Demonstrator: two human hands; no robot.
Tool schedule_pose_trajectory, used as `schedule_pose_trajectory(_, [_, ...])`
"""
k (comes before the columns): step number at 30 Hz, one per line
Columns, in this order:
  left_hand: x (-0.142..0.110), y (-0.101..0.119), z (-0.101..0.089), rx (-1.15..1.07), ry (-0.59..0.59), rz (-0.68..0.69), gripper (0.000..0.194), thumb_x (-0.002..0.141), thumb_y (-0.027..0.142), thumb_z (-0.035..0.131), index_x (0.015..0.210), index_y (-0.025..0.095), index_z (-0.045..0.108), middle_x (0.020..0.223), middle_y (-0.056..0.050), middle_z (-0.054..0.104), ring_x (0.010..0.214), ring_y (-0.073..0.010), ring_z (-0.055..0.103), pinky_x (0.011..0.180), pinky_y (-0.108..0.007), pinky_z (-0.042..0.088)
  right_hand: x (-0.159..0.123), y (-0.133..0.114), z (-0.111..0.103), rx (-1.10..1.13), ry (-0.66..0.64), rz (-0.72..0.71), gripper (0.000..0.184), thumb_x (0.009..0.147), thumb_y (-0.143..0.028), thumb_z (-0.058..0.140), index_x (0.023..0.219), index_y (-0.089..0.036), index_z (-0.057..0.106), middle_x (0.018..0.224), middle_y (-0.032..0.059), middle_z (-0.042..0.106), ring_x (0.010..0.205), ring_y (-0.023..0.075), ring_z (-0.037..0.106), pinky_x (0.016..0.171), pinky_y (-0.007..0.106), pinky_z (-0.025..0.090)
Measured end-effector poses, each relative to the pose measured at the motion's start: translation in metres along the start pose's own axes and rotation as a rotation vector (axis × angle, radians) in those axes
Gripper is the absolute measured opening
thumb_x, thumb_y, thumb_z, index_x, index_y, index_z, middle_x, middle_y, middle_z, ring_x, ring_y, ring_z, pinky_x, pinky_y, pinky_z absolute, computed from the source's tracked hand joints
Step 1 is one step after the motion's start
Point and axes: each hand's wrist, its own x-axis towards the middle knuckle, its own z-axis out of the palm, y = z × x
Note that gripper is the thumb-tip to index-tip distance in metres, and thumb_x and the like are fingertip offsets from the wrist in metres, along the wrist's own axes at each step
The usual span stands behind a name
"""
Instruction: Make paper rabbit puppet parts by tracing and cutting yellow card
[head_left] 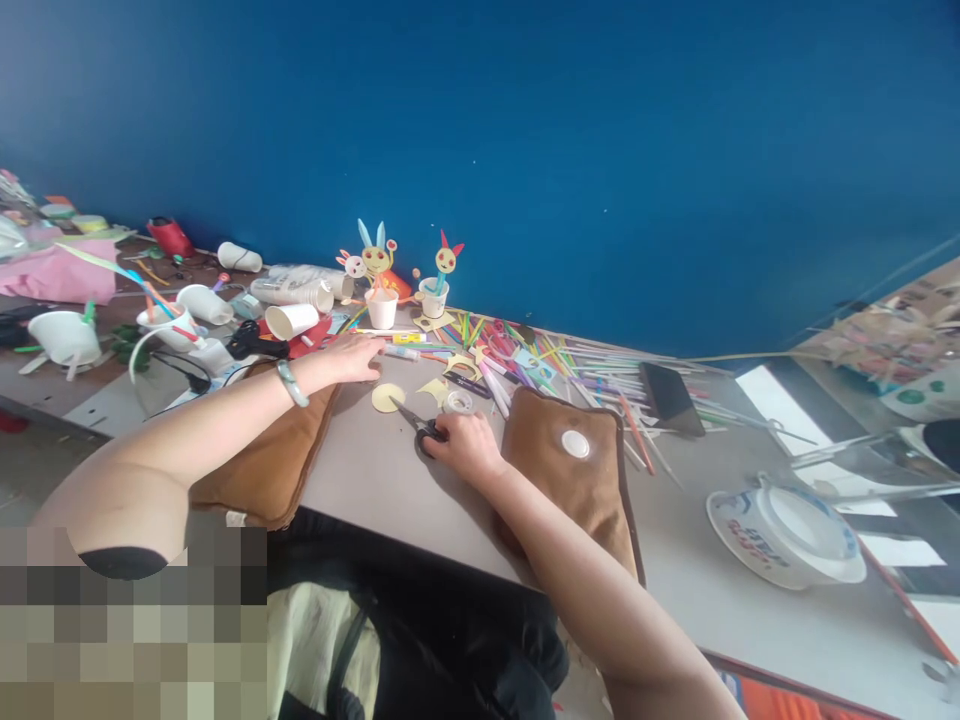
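My right hand grips the black handles of a pair of scissors. The blades point left, with their tips over a round cream paper disc on the table. My left hand, a bangle on its wrist, reaches flat across the table with fingers stretched out, holding nothing that I can see. Right by its fingertips lies a pale marker-like tube. Cream paper offcuts and a small clear round container rest beyond the scissors.
Brown cushions lie under my left arm and beside my right. Paper cups with craft figures stand by the blue wall. Coloured sticks, a dark phone and a white bowl are farther right.
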Motion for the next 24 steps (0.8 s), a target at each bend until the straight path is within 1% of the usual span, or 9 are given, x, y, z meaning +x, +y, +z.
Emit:
schedule_pose_trajectory(2, [0.003, -0.006, -0.002, 0.006, -0.106, -0.004, 0.033, 0.07, 0.034, 0.07, 0.102, 0.023, 0.068, 0.098, -0.006, 0.076, 0.076, -0.0224, 0.068, 0.061, -0.027, 0.044, 0.0, -0.001, 0.0, 0.003, 0.005, -0.001, 0.021, 0.082, -0.032, 0.067, 0.064, -0.022, 0.063, 0.061, 0.001, 0.063, 0.064, 0.018, 0.058, 0.07, 0.032, 0.031])
schedule_pose_trajectory(4, [0.003, -0.01, -0.003, -0.008, -0.197, -0.021, 0.042, 0.066, 0.029, 0.07, 0.108, 0.023, 0.067, 0.103, -0.006, 0.076, 0.077, -0.0221, 0.068, 0.058, -0.025, 0.042, 0.0, -0.002, 0.0, 0.002, 0.008, 0.0, 0.02, 0.082, -0.032, 0.067, 0.065, -0.022, 0.063, 0.061, 0.0012, 0.063, 0.065, 0.0182, 0.058, 0.07, 0.032, 0.032])
schedule_pose_trajectory(5, [0.002, -0.011, -0.003, -0.022, -0.222, -0.037, 0.045, 0.065, 0.027, 0.069, 0.11, 0.023, 0.066, 0.105, -0.006, 0.075, 0.079, -0.0221, 0.068, 0.058, -0.025, 0.041, 0.0, -0.002, 0.0, -0.001, 0.009, 0.001, 0.02, 0.082, -0.032, 0.066, 0.065, -0.022, 0.064, 0.061, 0.0014, 0.064, 0.065, 0.0183, 0.059, 0.07, 0.032, 0.032])
schedule_pose_trajectory(8, [-0.002, -0.012, -0.004, -0.084, -0.228, -0.078, 0.049, 0.067, 0.023, 0.063, 0.116, 0.023, 0.065, 0.105, -0.006, 0.074, 0.084, -0.0224, 0.067, 0.062, -0.025, 0.042, 0.001, -0.002, 0.0, -0.013, -0.009, 0.005, 0.02, 0.083, -0.034, 0.065, 0.066, -0.022, 0.065, 0.063, 0.0017, 0.065, 0.066, 0.0185, 0.059, 0.069, 0.032, 0.032])
schedule_pose_trajectory(13, [-0.005, -0.012, -0.004, -0.159, -0.243, -0.066, 0.056, 0.067, 0.033, 0.066, 0.122, 0.022, 0.066, 0.107, -0.008, 0.072, 0.093, -0.0263, 0.066, 0.07, -0.028, 0.045, 0.002, -0.002, -0.002, -0.017, -0.066, 0.026, 0.02, 0.084, -0.036, 0.062, 0.07, -0.021, 0.066, 0.068, 0.0015, 0.068, 0.07, 0.0183, 0.061, 0.071, 0.031, 0.033])
schedule_pose_trajectory(16, [-0.005, -0.014, -0.007, -0.173, -0.256, -0.106, 0.057, 0.067, 0.037, 0.066, 0.122, 0.02, 0.069, 0.103, -0.008, 0.072, 0.09, -0.026, 0.065, 0.067, -0.028, 0.044, 0.002, -0.003, -0.005, -0.025, -0.081, 0.038, 0.02, 0.084, -0.036, 0.062, 0.072, -0.021, 0.067, 0.07, 0.0019, 0.069, 0.072, 0.0186, 0.062, 0.071, 0.031, 0.033])
schedule_pose_trajectory(19, [-0.006, -0.012, -0.009, -0.292, -0.265, -0.136, 0.058, 0.068, 0.04, 0.067, 0.123, 0.02, 0.069, 0.097, -0.005, 0.072, 0.084, -0.0226, 0.065, 0.065, -0.027, 0.044, 0.001, -0.004, -0.006, -0.028, -0.086, 0.045, 0.02, 0.085, -0.037, 0.062, 0.073, -0.021, 0.067, 0.07, 0.002, 0.069, 0.072, 0.019, 0.062, 0.071, 0.031, 0.033])
schedule_pose_trajectory(21, [-0.009, -0.006, -0.01, -0.373, -0.278, -0.092, 0.057, 0.069, 0.042, 0.068, 0.122, 0.021, 0.07, 0.098, -0.004, 0.072, 0.085, -0.0214, 0.066, 0.068, -0.026, 0.046, 0.001, -0.005, -0.006, -0.027, -0.083, 0.046, 0.02, 0.085, -0.037, 0.062, 0.073, -0.022, 0.068, 0.07, 0.002, 0.069, 0.072, 0.019, 0.062, 0.07, 0.031, 0.032])
schedule_pose_trajectory(24, [-0.016, 0.008, -0.007, -0.379, -0.275, 0.013, 0.05, 0.07, 0.038, 0.07, 0.117, 0.021, 0.072, 0.105, -0.006, 0.071, 0.09, -0.0224, 0.067, 0.075, -0.027, 0.049, 0.001, -0.005, -0.004, -0.02, -0.074, 0.05, 0.019, 0.084, -0.036, 0.063, 0.073, -0.022, 0.068, 0.07, 0.002, 0.069, 0.072, 0.019, 0.062, 0.068, 0.031, 0.031])
